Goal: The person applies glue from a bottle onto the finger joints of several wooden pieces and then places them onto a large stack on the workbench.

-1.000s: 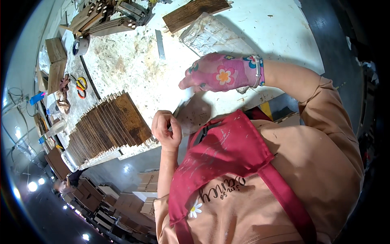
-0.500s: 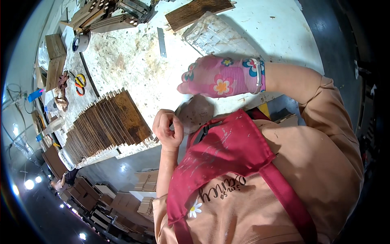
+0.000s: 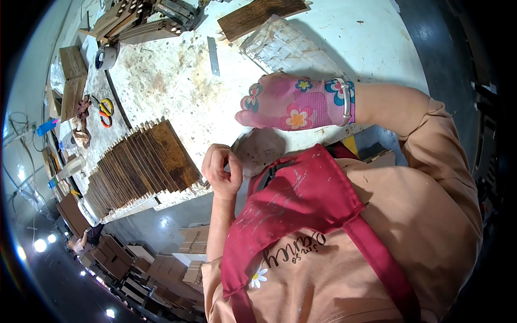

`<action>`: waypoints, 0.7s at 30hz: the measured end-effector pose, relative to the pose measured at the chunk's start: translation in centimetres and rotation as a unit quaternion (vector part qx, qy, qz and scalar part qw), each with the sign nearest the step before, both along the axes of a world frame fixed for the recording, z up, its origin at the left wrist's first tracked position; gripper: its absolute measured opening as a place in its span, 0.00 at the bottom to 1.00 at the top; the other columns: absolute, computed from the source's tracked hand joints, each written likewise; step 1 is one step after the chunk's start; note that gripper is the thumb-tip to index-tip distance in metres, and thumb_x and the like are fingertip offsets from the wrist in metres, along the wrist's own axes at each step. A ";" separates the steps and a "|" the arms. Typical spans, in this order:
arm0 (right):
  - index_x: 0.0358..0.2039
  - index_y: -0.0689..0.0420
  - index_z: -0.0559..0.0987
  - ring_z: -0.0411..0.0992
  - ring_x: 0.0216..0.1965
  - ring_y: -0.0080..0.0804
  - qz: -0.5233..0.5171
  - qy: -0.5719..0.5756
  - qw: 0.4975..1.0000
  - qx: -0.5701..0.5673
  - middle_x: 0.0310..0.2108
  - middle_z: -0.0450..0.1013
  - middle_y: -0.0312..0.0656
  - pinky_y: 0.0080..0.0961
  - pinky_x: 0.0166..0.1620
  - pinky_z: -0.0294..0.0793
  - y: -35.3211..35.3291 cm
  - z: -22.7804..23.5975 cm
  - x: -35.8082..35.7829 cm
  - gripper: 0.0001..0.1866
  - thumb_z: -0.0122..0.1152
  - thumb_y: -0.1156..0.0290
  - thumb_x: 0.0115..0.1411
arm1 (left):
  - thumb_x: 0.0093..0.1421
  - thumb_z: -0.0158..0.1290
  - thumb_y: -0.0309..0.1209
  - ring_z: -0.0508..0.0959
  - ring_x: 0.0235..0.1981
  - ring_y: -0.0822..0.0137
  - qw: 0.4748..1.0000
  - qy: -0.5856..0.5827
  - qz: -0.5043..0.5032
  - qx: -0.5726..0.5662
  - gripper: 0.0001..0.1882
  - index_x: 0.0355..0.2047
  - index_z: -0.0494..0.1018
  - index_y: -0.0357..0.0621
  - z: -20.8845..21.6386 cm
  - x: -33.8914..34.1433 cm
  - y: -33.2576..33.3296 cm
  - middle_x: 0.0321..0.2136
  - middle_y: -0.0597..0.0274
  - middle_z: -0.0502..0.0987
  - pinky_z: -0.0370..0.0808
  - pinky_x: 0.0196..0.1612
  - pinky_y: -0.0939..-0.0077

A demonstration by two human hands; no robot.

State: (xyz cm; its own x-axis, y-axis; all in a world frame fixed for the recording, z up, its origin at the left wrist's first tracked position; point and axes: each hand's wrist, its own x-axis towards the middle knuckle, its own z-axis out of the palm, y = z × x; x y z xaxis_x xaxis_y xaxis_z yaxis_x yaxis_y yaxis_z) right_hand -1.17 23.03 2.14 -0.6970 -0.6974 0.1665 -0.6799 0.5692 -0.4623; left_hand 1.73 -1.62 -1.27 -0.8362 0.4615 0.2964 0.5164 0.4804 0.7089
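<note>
My left hand (image 3: 222, 169) is bare and closed, its fingers curled in toward the thumb at the table's near edge. Anything inside that curl is hidden from view. To its right my right hand (image 3: 291, 102) wears a pink and purple flowered glove and a white wristband. Its fingers are bent together over the table, and the palm side does not show. Between the two hands lies a greyish-brown, stained, rounded thing (image 3: 262, 149) whose kind I cannot make out. Just beyond the gloved hand rests a wrapped, whitish rectangular bundle (image 3: 291, 46).
A row of dark wooden slats (image 3: 142, 164) with pegged ends stands left on the white table (image 3: 161, 86). Scissors (image 3: 105, 112), a tape roll (image 3: 106, 57), a grey blade strip (image 3: 214, 56) and a brown board (image 3: 261, 17) lie farther off. Stacked boards (image 3: 129, 24) sit at the far left.
The gloved right hand has turned slightly, its wrist shifting a little to the right. My left hand stays almost where it was.
</note>
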 end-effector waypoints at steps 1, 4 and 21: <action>0.29 0.60 0.75 0.76 0.31 0.49 -0.002 -0.003 1.000 -0.006 0.25 0.73 0.51 0.39 0.32 0.75 0.0 -0.1 0.0 0.07 0.56 0.70 0.53 | 0.49 0.49 0.21 0.67 0.17 0.63 1.000 -0.001 0.000 0.000 0.04 0.20 0.65 0.37 0.0 0.0 0.0 0.18 0.57 0.69 0.63 0.21 0.75; 0.29 0.60 0.75 0.76 0.31 0.49 0.000 -0.009 1.000 -0.002 0.25 0.73 0.51 0.40 0.32 0.75 0.0 0.1 0.0 0.07 0.56 0.71 0.53 | 0.50 0.49 0.21 0.67 0.17 0.64 1.000 -0.002 -0.002 -0.001 0.04 0.20 0.65 0.37 0.0 0.0 0.0 0.19 0.57 0.69 0.63 0.21 0.75; 0.29 0.63 0.74 0.76 0.30 0.49 0.009 -0.005 1.000 0.007 0.25 0.73 0.51 0.38 0.31 0.75 0.2 0.4 0.1 0.07 0.57 0.73 0.51 | 0.52 0.49 0.20 0.68 0.18 0.60 1.000 -0.005 -0.012 -0.018 0.05 0.21 0.66 0.37 0.0 0.1 0.0 0.19 0.56 0.69 0.64 0.23 0.72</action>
